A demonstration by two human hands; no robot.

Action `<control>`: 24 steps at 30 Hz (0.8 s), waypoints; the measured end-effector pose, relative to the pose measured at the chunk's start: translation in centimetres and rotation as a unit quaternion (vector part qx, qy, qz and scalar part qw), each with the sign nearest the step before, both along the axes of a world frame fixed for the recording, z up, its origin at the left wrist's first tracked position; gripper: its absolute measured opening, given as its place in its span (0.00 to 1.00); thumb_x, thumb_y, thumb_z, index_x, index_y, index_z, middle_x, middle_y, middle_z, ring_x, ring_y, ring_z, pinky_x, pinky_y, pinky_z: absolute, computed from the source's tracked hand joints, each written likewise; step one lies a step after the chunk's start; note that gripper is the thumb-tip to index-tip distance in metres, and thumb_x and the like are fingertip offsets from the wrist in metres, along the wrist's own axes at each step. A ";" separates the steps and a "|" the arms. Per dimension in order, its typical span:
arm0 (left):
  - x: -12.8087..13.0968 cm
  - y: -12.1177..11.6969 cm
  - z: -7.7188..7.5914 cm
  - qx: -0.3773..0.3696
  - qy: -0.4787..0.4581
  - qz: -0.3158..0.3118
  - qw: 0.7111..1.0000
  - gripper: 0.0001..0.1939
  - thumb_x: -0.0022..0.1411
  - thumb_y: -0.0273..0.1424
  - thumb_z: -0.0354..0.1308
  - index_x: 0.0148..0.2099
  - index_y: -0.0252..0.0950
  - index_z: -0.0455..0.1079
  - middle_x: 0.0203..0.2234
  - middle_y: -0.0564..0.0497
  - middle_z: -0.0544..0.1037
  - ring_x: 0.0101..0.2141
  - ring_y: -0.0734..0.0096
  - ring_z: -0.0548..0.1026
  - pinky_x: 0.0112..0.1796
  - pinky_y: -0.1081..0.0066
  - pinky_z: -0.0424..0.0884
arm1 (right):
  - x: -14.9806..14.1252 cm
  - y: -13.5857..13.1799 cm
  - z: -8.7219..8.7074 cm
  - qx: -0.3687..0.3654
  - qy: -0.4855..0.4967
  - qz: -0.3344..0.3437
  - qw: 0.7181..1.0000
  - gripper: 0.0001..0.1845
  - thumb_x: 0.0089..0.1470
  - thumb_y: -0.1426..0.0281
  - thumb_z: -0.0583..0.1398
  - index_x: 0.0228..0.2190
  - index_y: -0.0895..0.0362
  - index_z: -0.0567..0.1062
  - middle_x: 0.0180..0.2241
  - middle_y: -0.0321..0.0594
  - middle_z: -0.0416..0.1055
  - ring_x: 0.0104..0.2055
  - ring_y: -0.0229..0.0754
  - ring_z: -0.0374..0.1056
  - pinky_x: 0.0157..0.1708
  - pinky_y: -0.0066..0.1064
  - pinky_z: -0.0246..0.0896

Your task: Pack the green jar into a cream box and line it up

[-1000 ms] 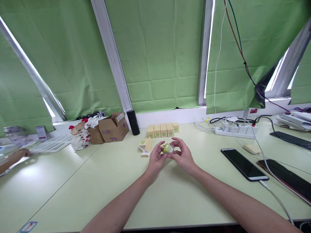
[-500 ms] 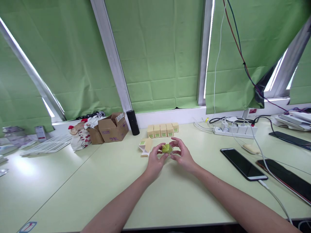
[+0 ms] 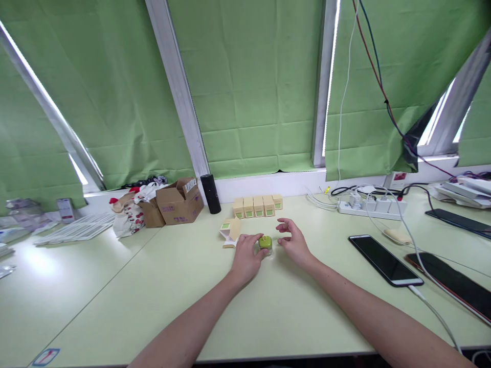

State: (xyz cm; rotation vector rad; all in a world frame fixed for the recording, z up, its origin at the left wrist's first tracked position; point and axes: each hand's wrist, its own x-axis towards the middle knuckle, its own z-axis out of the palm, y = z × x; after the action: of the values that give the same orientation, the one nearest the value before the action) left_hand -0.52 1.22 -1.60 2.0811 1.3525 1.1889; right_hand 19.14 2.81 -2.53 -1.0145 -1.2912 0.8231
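Note:
A small jar with a green lid [image 3: 265,243] stands on the pale green table [image 3: 153,286]. My left hand [image 3: 246,254] grips it from the left with thumb and fingertips. My right hand [image 3: 293,241] hovers just to the right of the jar, fingers loosely spread, holding nothing. An opened small carton [image 3: 230,232] lies just left of my left hand. Behind it stands a row of several closed cream cartons with green squares [image 3: 258,205].
A black cylinder [image 3: 211,193], cardboard boxes [image 3: 179,201] and a printed bag [image 3: 126,216] sit at the back left. A power strip [image 3: 370,206] with cables, a charging phone [image 3: 385,259] and another phone [image 3: 448,280] lie on the right.
The jar came down from between both hands onto the table. My right hand let go and drew slightly right. The other person's hand at far left is gone.

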 end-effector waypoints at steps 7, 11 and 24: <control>-0.1 0.3 -0.7 0.000 0.018 0.005 1.000 0.22 0.56 0.32 0.69 0.54 0.42 0.79 0.42 0.44 0.81 0.51 0.47 0.71 0.55 0.50 0.66 | 0.0 0.5 -0.7 -0.018 -0.020 -0.007 1.000 0.30 0.38 0.72 0.60 0.47 0.50 0.75 0.41 0.39 0.75 0.48 0.49 0.68 0.41 0.39 0.67; 0.0 0.1 -0.5 0.004 0.027 0.005 1.000 0.21 0.56 0.33 0.69 0.53 0.43 0.79 0.41 0.44 0.81 0.50 0.46 0.71 0.53 0.51 0.66 | 0.0 0.6 -1.0 -0.029 -0.031 -0.004 0.999 0.29 0.37 0.73 0.60 0.46 0.50 0.75 0.40 0.39 0.75 0.48 0.49 0.69 0.41 0.39 0.66; 0.1 -0.6 0.4 0.004 0.032 0.017 0.999 0.27 0.55 0.29 0.65 0.58 0.42 0.74 0.48 0.41 0.80 0.55 0.45 0.68 0.57 0.49 0.63 | 0.1 1.0 -1.6 -0.034 -0.055 -0.010 0.998 0.29 0.36 0.75 0.60 0.44 0.51 0.77 0.38 0.38 0.76 0.46 0.48 0.70 0.42 0.39 0.65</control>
State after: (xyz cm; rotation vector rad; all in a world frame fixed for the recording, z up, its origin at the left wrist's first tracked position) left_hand -0.45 0.64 -1.16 2.1262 1.4202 1.1517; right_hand 19.22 3.85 -4.08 -1.1388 -1.3522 0.8103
